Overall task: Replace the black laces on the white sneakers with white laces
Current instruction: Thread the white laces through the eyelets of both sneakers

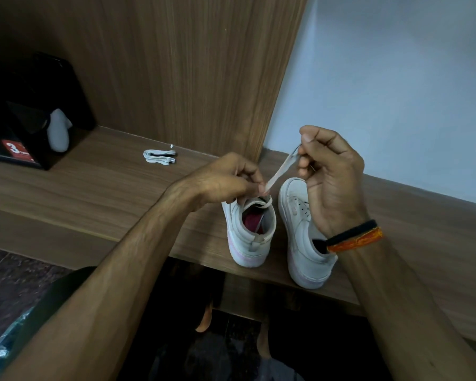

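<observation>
Both hands [333, 174] [231, 177] pinch white lace [279, 170] above sneaker [252, 229].

sneakers [275, 232] side by side on shelf [94, 193]; spare lace [160, 156] behind-left

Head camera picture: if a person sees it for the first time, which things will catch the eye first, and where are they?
In the middle, both hands stretch a white lace between them: the left hand pinches it just above the left sneaker, the right hand holds its upper end. A second white sneaker stands right beside, partly behind the right wrist. Farther back on the wooden shelf lies a folded spare lace.
</observation>
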